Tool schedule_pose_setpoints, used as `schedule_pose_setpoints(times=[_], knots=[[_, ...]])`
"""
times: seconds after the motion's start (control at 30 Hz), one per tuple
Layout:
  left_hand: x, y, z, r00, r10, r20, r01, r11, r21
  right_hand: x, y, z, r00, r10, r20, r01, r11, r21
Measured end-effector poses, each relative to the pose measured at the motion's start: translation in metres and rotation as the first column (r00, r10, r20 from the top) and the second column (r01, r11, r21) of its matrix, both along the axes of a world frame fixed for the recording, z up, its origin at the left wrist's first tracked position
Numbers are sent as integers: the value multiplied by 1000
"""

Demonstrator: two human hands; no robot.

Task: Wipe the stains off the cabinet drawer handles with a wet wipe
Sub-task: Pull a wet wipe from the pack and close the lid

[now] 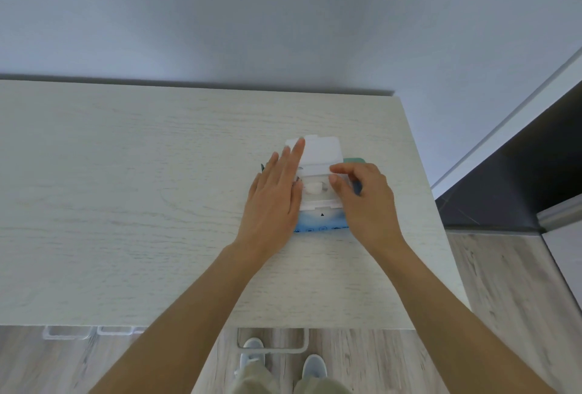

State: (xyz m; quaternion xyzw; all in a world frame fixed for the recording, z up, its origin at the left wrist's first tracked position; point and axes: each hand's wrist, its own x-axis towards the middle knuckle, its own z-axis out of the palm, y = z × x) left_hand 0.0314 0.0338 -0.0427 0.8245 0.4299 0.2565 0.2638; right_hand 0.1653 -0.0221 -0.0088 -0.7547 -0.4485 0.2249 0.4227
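Head view: left hand (272,198) lies flat on the wipe pack (321,220); right hand (365,201) fingers (334,180) are curled beside its open lid (321,149), grasping nothing I can see.

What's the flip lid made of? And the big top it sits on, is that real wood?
Lid: looks like stiff white plastic, smooth and matte, standing open in one flat piece. Cabinet top: pale wood grain shows, but it could be printed laminate; can't tell.
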Motion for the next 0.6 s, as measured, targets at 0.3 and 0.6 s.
schedule_pose_setpoints(times=[0.3,0.6], knots=[[-11,3,-7,978,36,-207,3,982,187,3,-6,-25,922,17,387,-15,1000,-7],[-18,4,-13,970,-35,-241,62,993,104,-11,4,-17,841,46,540,-91,994,57]])
